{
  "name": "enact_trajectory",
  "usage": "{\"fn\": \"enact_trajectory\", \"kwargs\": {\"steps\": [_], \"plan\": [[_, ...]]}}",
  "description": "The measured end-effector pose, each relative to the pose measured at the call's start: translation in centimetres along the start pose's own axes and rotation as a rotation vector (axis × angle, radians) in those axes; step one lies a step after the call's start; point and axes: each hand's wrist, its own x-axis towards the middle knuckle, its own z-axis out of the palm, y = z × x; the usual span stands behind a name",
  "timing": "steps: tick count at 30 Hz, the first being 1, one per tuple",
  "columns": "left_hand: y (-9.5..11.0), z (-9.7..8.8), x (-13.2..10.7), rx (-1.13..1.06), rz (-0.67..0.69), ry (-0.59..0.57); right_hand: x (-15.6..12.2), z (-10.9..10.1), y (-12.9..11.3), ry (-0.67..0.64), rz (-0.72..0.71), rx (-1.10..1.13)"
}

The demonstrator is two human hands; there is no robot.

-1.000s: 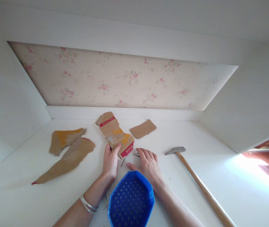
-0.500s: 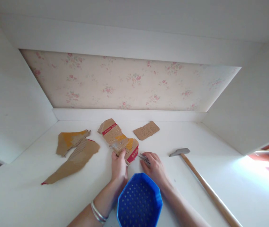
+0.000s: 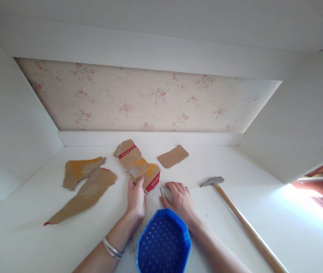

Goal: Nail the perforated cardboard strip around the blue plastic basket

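My left hand (image 3: 136, 197) grips the near edge of a torn piece of cardboard (image 3: 134, 159) with brown, red and orange print and many small holes, thumb on top. To its right, my right hand (image 3: 180, 199) rests palm down on the white surface, thumb apart from the fingers. Several thin grey nails (image 3: 166, 198) lie loose at its thumb and fingertips; part of them may be hidden under the hand. Between my forearms is a blue perforated plastic basket (image 3: 188, 242), which covers part of the surface.
Torn cardboard scraps (image 3: 90, 197) lie on the left. A smaller perforated cardboard rectangle (image 3: 173, 156) lies farther back. On the right, a hammer (image 3: 235, 212) with a wooden handle reaches toward the front. White panels (image 3: 286, 121) enclose the surface (image 3: 207, 163), with floral wallpaper behind.
The nails, bunched in my right hand before, now lie spread on the surface with my fingers opened around them. My left hand still holds the cardboard. The view has shifted slightly.
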Motion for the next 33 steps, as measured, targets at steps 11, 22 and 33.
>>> {"fn": "enact_trajectory", "kwargs": {"steps": [11, 22, 33], "plan": [[0.6, 0.3, -0.2, -0.035, -0.019, -0.056, -0.3, -0.4, 1.7, 0.031, -0.036, 0.152], [0.9, 0.2, -0.6, -0.052, -0.034, -0.172, -0.2, -0.5, 1.8, 0.049, -0.007, 0.211], [1.2, 0.0, -0.7, -0.147, -0.029, -0.383, -0.2, -0.9, 1.5, 0.05, 0.003, 0.218]]}}
